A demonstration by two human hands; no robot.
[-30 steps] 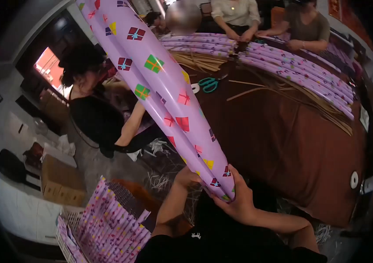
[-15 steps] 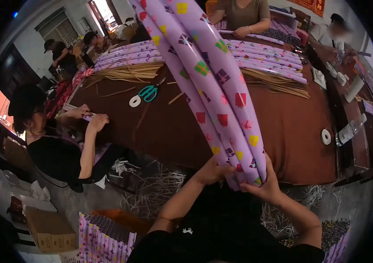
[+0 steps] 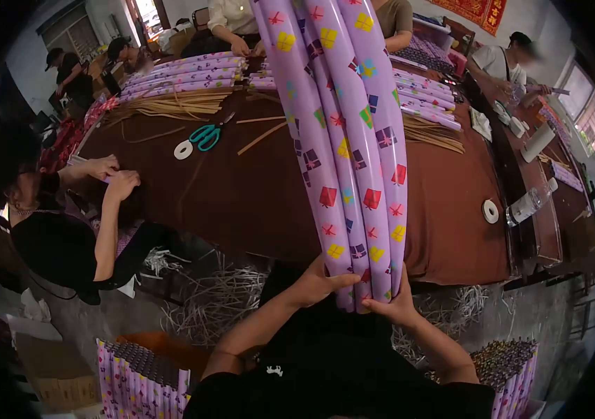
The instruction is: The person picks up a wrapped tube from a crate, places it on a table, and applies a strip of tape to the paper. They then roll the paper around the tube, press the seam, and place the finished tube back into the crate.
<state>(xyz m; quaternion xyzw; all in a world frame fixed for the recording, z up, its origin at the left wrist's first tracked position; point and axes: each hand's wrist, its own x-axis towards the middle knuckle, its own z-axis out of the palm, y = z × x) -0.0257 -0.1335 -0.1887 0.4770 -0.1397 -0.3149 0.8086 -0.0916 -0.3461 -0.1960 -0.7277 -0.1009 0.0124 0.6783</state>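
Note:
A bundle of several lilac wrapping paper rolls [image 3: 357, 153], printed with small coloured gift boxes, stands nearly upright in front of me. Its top runs out of view. My left hand [image 3: 323, 283] is closed around the lower left side of the bundle, thumb across the front. On the lower right, my right hand [image 3: 394, 302] grips the same rolls, its thumb near their bottom ends. The fingers behind the rolls are hidden.
Teal-handled scissors [image 3: 205, 137], a white tape roll [image 3: 183, 149] and brown strips [image 3: 172, 105] lie on the brown-covered table [image 3: 241, 202]. Another tape roll [image 3: 490, 211] and a bottle [image 3: 531, 202] are rightward. A co-worker [image 3: 60, 223] sits at left. Boxed rolls [image 3: 140, 391] stand below.
The bundle has swung from leaning left to more upright, and its rolls sit more side by side. Both hands still grip its lower end. My view has shifted right.

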